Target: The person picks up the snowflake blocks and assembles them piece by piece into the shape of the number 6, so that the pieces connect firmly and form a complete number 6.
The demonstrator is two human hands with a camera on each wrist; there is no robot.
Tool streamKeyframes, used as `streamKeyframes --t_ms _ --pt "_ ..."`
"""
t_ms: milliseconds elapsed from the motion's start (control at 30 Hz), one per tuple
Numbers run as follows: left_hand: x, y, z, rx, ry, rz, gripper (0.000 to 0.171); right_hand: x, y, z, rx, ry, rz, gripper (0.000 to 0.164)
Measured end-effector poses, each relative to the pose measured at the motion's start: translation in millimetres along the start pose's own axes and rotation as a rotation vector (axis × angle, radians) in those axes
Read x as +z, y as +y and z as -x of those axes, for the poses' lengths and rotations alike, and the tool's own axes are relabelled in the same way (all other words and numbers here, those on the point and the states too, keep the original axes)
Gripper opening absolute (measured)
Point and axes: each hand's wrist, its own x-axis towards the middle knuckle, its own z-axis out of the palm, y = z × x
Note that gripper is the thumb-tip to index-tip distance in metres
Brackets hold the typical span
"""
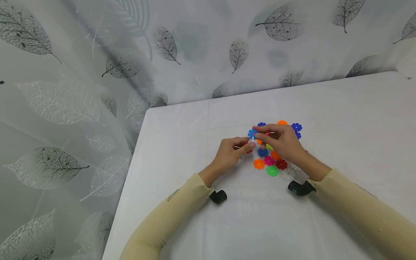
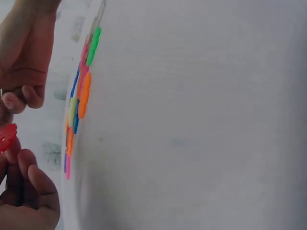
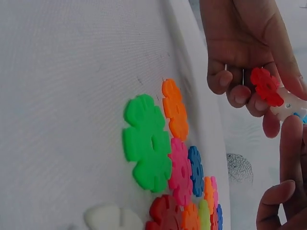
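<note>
Above the table, my left hand [image 1: 226, 154] pinches a white notched flower-shaped disc [image 3: 287, 103] between thumb and fingers. A red disc [image 3: 265, 86] is joined to the white one and hangs beside the left fingers. My right hand [image 1: 285, 141] pinches a light blue disc [image 1: 251, 134] between thumb and forefinger. The blue disc's edge meets the white disc; the right fingers hide part of this joint in the right wrist view. Both hands are close together, with fingertips nearly meeting.
Loose discs lie on the white table [image 1: 182, 144] below the right hand, among them a green disc [image 1: 272, 170], an orange disc [image 1: 259, 164] and a dark red disc [image 1: 281, 164]. Black wrist-worn devices [image 1: 218, 196] hang under both sleeves. A leaf-patterned curtain [image 1: 195, 47] borders the table.
</note>
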Motion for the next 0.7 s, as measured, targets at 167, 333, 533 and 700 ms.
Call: streamKeyframes --t_ms 167,333,533,700 --pt "0.5 5.0 -1.4 0.033 -0.025 0.029 0.037 -3.8 0.2 2.8 0.037 -0.067 -0.053 0.033" --pt "2.5 7.3 -1.3 0.027 0.012 0.068 0.046 -5.5 2.6 5.1 0.049 -0.106 -0.042 0.035" --pt "1.6 6.9 -0.1 0.006 0.047 0.091 0.051 -9.7 1.4 6.3 0.068 -0.052 0.088 0.041" --pt "-0.3 4.7 0.4 -0.033 0.073 0.126 0.048 -21.4 -1.2 4.0 0.069 0.131 0.109 0.046"
